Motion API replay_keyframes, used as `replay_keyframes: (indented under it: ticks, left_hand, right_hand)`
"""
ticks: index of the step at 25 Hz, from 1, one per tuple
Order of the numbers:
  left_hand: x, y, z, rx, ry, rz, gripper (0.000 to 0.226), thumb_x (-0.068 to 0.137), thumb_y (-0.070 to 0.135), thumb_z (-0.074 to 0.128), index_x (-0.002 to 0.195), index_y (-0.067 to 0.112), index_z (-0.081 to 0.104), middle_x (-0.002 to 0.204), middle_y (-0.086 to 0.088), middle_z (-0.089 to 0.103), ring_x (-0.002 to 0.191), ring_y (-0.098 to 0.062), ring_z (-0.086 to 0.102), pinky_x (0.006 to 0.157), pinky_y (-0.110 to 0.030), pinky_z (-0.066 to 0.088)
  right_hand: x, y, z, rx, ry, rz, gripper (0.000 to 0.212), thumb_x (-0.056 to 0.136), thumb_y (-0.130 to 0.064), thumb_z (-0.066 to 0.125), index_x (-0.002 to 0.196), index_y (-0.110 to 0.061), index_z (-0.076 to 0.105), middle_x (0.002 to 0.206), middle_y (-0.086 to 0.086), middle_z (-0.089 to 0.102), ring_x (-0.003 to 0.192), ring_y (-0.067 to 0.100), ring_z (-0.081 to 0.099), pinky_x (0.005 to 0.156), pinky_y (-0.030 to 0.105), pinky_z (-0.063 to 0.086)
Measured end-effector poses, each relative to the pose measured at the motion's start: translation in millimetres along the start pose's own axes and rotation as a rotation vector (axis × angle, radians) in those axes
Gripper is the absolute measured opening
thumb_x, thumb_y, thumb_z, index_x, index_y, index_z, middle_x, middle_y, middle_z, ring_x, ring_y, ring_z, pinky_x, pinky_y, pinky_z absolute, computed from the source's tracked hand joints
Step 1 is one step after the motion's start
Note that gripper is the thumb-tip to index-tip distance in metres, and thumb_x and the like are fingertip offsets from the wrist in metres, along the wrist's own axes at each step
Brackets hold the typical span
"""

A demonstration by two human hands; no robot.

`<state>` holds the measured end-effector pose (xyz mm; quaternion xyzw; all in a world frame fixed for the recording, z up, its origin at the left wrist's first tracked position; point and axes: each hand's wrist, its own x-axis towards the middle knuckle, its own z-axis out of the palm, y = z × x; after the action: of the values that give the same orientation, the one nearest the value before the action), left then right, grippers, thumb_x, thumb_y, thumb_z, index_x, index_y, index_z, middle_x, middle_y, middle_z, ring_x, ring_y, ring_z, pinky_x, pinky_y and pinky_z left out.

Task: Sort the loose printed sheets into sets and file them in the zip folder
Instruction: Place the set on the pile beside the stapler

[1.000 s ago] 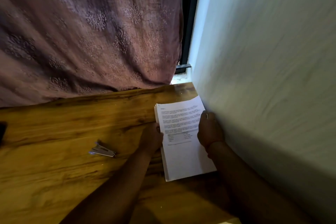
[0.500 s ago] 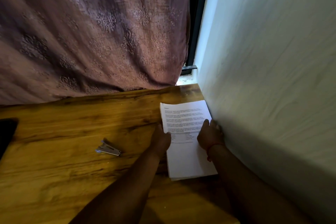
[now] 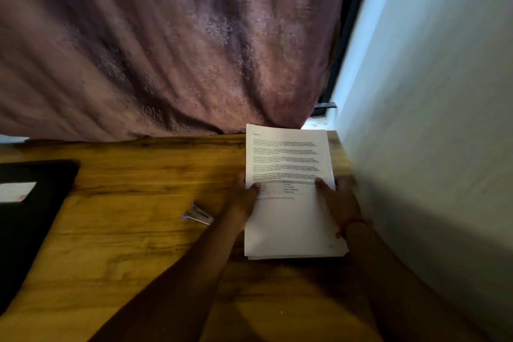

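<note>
head view: both hands hold the paper stack (image 3: 288, 203) by its long sides, left hand (image 3: 244, 200) and right hand (image 3: 340, 203). it points away, by the wall (image 3: 430, 147). the black folder (image 3: 33, 216) lies far left, nearer the left hand.

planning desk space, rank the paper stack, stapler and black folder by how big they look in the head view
1. black folder, largest, though cut off by the left edge and nearer the camera
2. paper stack, held at both sides by the two hands
3. stapler, by far the smallest

hands (image 3: 291, 203) gripping paper stack (image 3: 288, 219), stapler (image 3: 197, 216) beside
</note>
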<state>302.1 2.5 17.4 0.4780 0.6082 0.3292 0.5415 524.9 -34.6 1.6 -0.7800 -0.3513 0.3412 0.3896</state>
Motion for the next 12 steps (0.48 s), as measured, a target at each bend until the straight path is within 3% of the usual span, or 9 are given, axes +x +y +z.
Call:
replay_keyframes:
  ticks: [5,9,12]
  left_hand:
    - [-3,-17,-112,-0.012,0.192,0.001,0.04,0.097,0.01,0.056,0.135,0.021,0.05,0.13,-0.001,0.061,0.113,-0.022,0.06,0.093,-0.039,0.053]
    - [-11,-48,-213,0.046,0.297,-0.008,0.039,0.097,0.01,0.057,0.135,0.018,0.051,0.13,-0.003,0.059,0.115,-0.024,0.058,0.094,-0.039,0.051]
    - [-17,-70,-277,0.169,0.29,0.038,0.032,0.098,0.007,0.055,0.128,0.017,0.054,0.111,0.008,0.061,0.102,-0.015,0.058,0.075,-0.015,0.051]
  right_hand:
    - [-44,-56,78,0.03,-0.279,-0.077,0.036,0.095,-0.03,0.06,0.128,-0.018,0.055,0.122,0.003,0.061,0.1,0.02,0.058,0.086,0.038,0.049]
    - [-103,-92,172,0.082,-0.376,-0.081,0.036,0.096,-0.023,0.057,0.131,-0.017,0.051,0.122,0.004,0.06,0.108,0.024,0.06,0.086,0.037,0.05]
    - [-139,-101,237,-0.041,-0.381,-0.059,0.03,0.098,-0.024,0.053,0.128,-0.019,0.052,0.121,0.001,0.062,0.107,0.021,0.061,0.09,0.039,0.052]
